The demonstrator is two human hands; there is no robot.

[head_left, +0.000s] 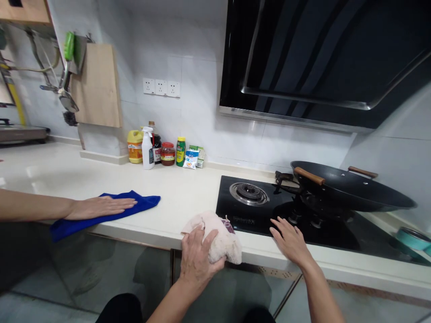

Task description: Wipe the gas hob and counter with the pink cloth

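Observation:
My left hand [196, 253] grips a beige cloth [220, 240] at the front edge of the white counter [188, 193], just left of the black gas hob [262, 211]. My right hand [290, 241] rests flat with fingers spread on the hob's front edge, holding nothing. Another person's hand [101, 207] comes in from the left and presses flat on a blue cloth [101, 215] that hangs partly over the counter's edge.
A black wok [353, 188] with wooden handles sits on the right burner; the left burner [249, 193] is bare. Bottles and jars [161, 150] stand against the tiled wall. A cutting board [97, 85] hangs at left. A range hood [323, 58] looms above.

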